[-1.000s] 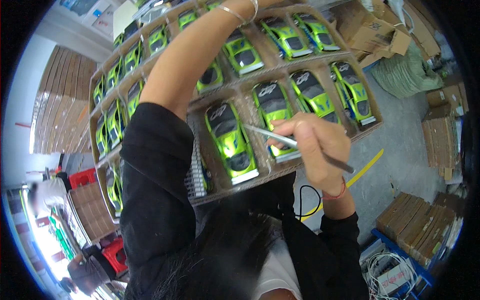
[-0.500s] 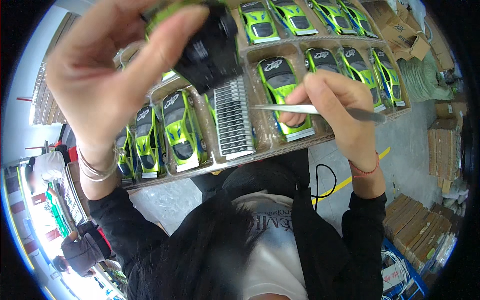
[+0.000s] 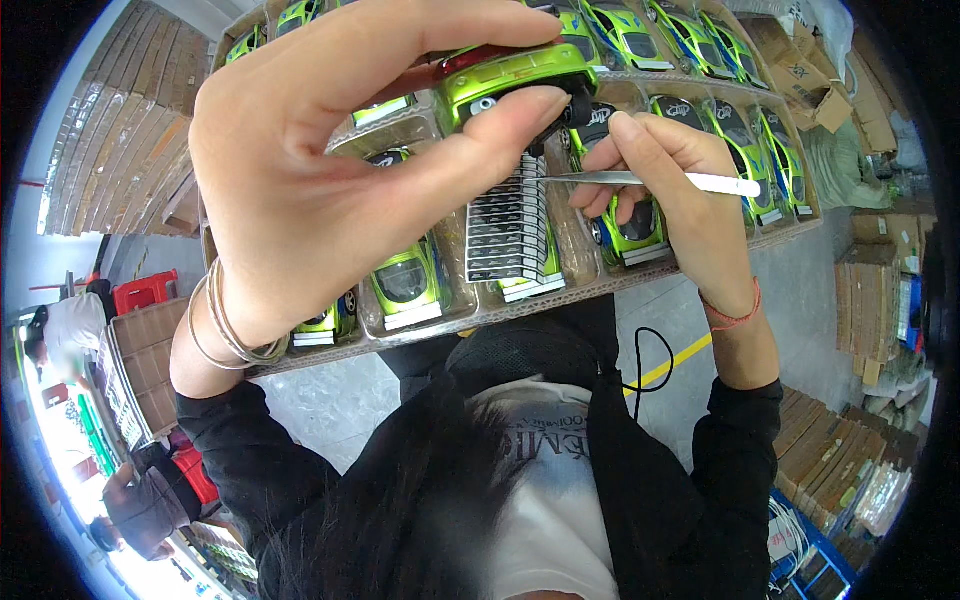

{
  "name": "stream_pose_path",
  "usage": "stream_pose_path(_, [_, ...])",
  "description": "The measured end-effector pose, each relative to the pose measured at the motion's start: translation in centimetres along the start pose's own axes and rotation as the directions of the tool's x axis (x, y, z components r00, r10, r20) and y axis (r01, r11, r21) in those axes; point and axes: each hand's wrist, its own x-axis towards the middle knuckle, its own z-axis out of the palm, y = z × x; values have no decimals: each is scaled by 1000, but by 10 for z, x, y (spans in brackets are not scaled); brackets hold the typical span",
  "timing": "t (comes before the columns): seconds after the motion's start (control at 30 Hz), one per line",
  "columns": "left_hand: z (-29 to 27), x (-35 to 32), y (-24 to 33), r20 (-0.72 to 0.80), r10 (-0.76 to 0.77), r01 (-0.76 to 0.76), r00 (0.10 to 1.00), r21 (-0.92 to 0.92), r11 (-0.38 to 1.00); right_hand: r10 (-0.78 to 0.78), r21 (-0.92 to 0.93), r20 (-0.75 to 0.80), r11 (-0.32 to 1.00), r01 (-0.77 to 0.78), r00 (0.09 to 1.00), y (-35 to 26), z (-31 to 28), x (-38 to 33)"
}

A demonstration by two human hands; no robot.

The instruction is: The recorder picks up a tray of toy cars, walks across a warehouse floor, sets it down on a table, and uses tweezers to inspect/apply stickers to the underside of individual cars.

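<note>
A lime-green toy car (image 3: pixel 515 76) is pinched between the thumb and fingers of my left hand (image 3: pixel 290 170), above the tray. My right hand (image 3: pixel 680 190) grips slim metal tweezers (image 3: pixel 725 185), their tip pointing left to the edge of a sticker sheet (image 3: pixel 505 235). I cannot tell whether the tip touches a sticker. The sheet, with rows of black-and-silver labels, lies over a car in the front row. Around it, more green toy cars (image 3: pixel 405 275) with black roofs sit in the compartments of a clear plastic tray in a cardboard carton (image 3: pixel 560 305). My left hand hides part of the tray.
Flattened cartons are stacked at the left (image 3: pixel 120 120) and lower right (image 3: pixel 835 450). An open cardboard box (image 3: pixel 810 85) stands at the upper right. A black cable (image 3: pixel 668 350) loops over the floor. At the left are other people (image 3: pixel 150 500) and a red stool (image 3: pixel 145 290).
My left hand has moved right and turned the toy car, so its green end now shows rather than its black underside. The tweezers' tip has shifted slightly right and up; the sheet appears further right.
</note>
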Motion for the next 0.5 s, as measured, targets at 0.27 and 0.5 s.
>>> stream_pose_path(0.27, [1, 6, -1, -55, -8, 5, 998, -54, 999, 5, -32, 1, 999, -5, 1000, -2, 2, 2])
stream_pose_path(0.5, [-5, 10, 0, -32, 137, -136, 990, 44, 990, -5, -19, 26, 1000, 5, 1000, 1, 2, 3])
